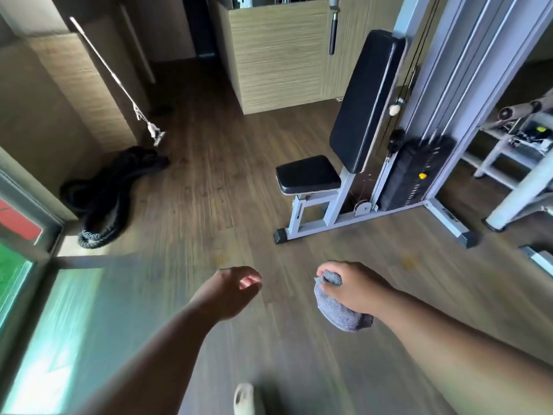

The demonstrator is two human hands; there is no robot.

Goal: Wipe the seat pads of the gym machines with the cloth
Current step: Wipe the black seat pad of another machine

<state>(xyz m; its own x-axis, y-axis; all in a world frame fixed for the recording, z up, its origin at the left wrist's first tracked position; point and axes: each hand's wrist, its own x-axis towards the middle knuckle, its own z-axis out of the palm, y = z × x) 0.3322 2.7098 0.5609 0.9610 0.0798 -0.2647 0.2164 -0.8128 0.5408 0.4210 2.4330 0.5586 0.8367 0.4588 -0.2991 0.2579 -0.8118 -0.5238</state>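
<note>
— Wood-plank floor (209,181) runs the whole room, with a glass door (18,265) along its left edge. See the dark battle rope (101,193) heaped by that wall, under a strap (119,85) hanging from it? Dumped out of the walkway, I'd say.

— And the person?

— Standing mid-floor, both arms out in front. Left hand (236,292) is empty, fingers loosely curled round nothing, probably just swinging along with the walk. Right hand (356,286) has its fingers clamped on a bunched grey cloth (338,310), most of it hanging below the palm. Balled up like that it's ready to press flat on a pad.

— Where's the pad, then?

— Ahead and to the right: a cable machine with a black seat pad (308,173) low on a pale frame, well apart from the cloth, nothing touching it yet. A tall black back pad (365,100) rises behind it, then the weight stack (416,172) with its yellow pin, and a bar handle (332,28) dangling above.

— So no wiping yet?

— Not that I can see; my guess is they're closing in on the seat. Far right, pieces of another white frame (520,163), too cut off to identify.
</note>
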